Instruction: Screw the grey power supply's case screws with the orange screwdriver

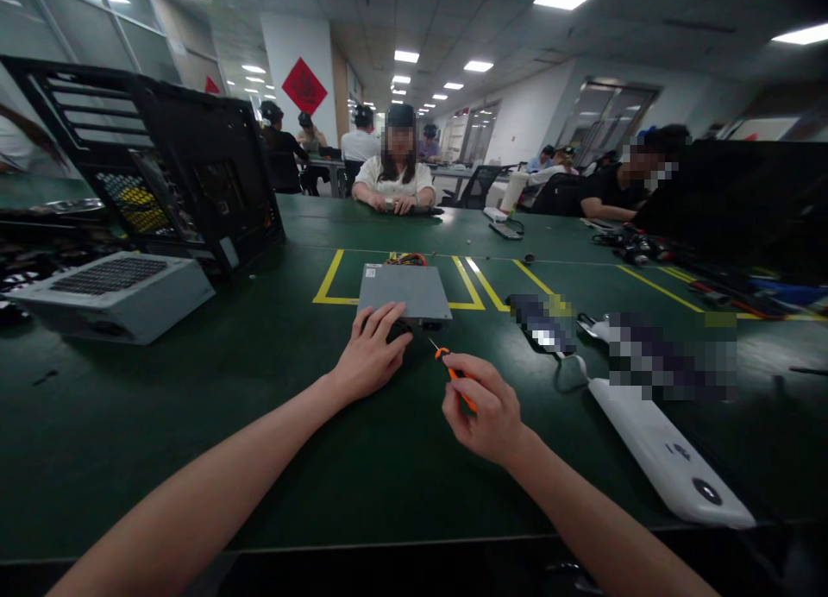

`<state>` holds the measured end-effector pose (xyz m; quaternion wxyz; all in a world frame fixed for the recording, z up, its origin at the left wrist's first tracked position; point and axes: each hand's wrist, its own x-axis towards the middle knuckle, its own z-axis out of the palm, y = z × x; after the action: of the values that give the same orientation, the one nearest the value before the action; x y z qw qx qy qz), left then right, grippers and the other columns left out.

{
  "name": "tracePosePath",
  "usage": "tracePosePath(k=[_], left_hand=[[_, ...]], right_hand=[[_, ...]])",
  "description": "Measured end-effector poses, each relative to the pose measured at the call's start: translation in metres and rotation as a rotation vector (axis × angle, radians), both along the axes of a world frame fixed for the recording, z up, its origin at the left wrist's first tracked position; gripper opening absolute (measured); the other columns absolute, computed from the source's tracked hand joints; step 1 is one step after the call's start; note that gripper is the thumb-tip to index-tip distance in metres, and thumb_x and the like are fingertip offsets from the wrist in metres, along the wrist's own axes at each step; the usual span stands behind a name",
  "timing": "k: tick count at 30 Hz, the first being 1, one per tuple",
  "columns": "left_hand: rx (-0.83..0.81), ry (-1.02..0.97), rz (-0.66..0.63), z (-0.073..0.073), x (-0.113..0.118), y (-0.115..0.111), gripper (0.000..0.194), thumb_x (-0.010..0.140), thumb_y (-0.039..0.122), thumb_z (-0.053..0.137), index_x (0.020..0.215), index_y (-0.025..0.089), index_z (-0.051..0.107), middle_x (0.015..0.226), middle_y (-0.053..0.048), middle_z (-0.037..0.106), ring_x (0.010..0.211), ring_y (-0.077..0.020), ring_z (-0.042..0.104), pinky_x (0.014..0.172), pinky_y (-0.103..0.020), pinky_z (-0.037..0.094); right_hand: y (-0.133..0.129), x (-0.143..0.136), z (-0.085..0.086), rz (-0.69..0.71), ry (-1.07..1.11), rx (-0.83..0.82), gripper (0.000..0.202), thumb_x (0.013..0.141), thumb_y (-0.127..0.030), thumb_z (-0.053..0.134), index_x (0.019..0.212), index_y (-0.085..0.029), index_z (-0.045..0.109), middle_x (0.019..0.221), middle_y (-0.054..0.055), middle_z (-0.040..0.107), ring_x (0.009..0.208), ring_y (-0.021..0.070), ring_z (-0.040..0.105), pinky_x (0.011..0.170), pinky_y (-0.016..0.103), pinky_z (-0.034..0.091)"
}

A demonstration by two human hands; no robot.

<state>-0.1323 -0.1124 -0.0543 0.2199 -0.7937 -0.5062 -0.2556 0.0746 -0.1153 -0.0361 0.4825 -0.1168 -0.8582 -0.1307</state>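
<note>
A grey metal box with a power socket (407, 292) lies on the green table (272, 459), partly within yellow tape lines, with coloured wires (409, 259) at its far side. My left hand (375, 355) rests on the box's near left edge, fingers spread over its top; its thumb reaches along the near side. My right hand (485, 403) is closed round an orange and black screwdriver (461, 381). The screwdriver's thin tip points up and left, just short of the box's near side and apart from it.
A black computer case (194, 174) and a larger grey power supply (116, 295) stand at the left. To the right lie a white device (666, 450), a phone-like item (540, 325) and cables (640, 243). A person (398, 170) sits across the table.
</note>
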Motion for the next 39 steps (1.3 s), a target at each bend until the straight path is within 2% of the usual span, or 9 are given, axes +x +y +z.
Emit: tracePosePath(k=[5,10,15,20,26,31,34,37,39], left_hand=[[0.001,-0.009,0.003,0.001,0.000,0.000,0.026,0.080,0.019,0.052,0.105,0.022,0.061,0.140,-0.012,0.034,0.130,-0.0282,0.029,0.105,-0.049,0.022],[-0.004,-0.015,0.005,0.001,0.000,0.000,0.026,0.081,0.018,0.052,0.104,0.023,0.062,0.140,-0.011,0.035,0.131,-0.0272,0.029,0.105,-0.049,0.022],[-0.012,-0.014,0.003,0.002,0.000,0.001,0.026,0.080,0.019,0.053,0.104,0.022,0.061,0.140,-0.012,0.034,0.130,-0.0276,0.029,0.105,-0.049,0.023],[-0.022,-0.021,0.015,0.001,0.001,0.002,0.027,0.080,0.019,0.052,0.106,0.023,0.061,0.140,-0.012,0.034,0.130,-0.0272,0.029,0.104,-0.050,0.023],[-0.024,-0.025,0.020,0.000,0.001,0.003,0.026,0.080,0.020,0.054,0.105,0.023,0.061,0.140,-0.013,0.034,0.130,-0.0278,0.029,0.104,-0.049,0.022],[-0.036,-0.028,0.014,0.001,0.001,0.002,0.028,0.079,0.020,0.055,0.106,0.024,0.061,0.140,-0.013,0.033,0.130,-0.0287,0.029,0.104,-0.050,0.022],[-0.033,-0.029,0.012,0.001,0.001,0.002,0.027,0.079,0.020,0.054,0.105,0.024,0.061,0.141,-0.013,0.033,0.130,-0.0284,0.028,0.104,-0.050,0.022],[-0.026,-0.033,0.012,0.001,0.002,0.002,0.026,0.080,0.020,0.053,0.104,0.023,0.062,0.140,-0.012,0.033,0.130,-0.0283,0.028,0.105,-0.050,0.022],[-0.023,-0.036,0.013,0.002,0.002,0.001,0.026,0.080,0.020,0.054,0.104,0.023,0.062,0.140,-0.012,0.034,0.130,-0.0286,0.028,0.104,-0.050,0.022]], right_hand=[[0.003,0.002,0.001,-0.052,-0.021,0.022,0.025,0.073,-0.006,0.059,0.091,-0.019,0.047,0.098,0.008,0.059,0.093,0.0196,0.056,0.074,0.035,0.053],[0.004,0.001,0.005,-0.033,0.006,-0.032,0.025,0.074,-0.007,0.055,0.094,-0.019,0.047,0.094,0.008,0.062,0.088,0.0182,0.058,0.073,0.035,0.052],[0.001,0.001,0.009,-0.081,-0.029,0.057,0.018,0.075,-0.015,0.062,0.089,-0.020,0.051,0.090,0.007,0.067,0.070,0.0156,0.061,0.059,0.030,0.051],[-0.002,0.000,0.009,-0.014,-0.018,-0.186,0.014,0.079,-0.010,0.049,0.091,-0.017,0.048,0.089,0.009,0.066,0.079,0.0142,0.066,0.065,0.023,0.054],[-0.005,0.002,0.010,0.060,-0.111,-0.199,0.009,0.077,-0.017,0.052,0.085,-0.018,0.048,0.089,0.008,0.066,0.070,0.0155,0.064,0.059,0.028,0.051],[-0.006,0.004,0.009,0.083,-0.106,-0.308,0.015,0.083,-0.022,0.049,0.096,-0.016,0.044,0.096,0.012,0.063,0.083,0.0159,0.063,0.061,0.025,0.052],[-0.007,0.005,0.009,0.049,-0.116,-0.281,0.009,0.081,-0.022,0.053,0.087,-0.017,0.048,0.095,0.011,0.061,0.083,0.0166,0.062,0.063,0.026,0.050],[-0.008,0.004,0.011,0.001,-0.177,-0.198,0.008,0.080,-0.024,0.055,0.075,-0.018,0.053,0.085,0.007,0.062,0.069,0.0148,0.060,0.059,0.027,0.047],[-0.009,0.003,0.011,-0.010,-0.190,-0.186,0.008,0.081,-0.025,0.054,0.081,-0.018,0.055,0.084,0.007,0.063,0.069,0.0148,0.060,0.058,0.026,0.047]])
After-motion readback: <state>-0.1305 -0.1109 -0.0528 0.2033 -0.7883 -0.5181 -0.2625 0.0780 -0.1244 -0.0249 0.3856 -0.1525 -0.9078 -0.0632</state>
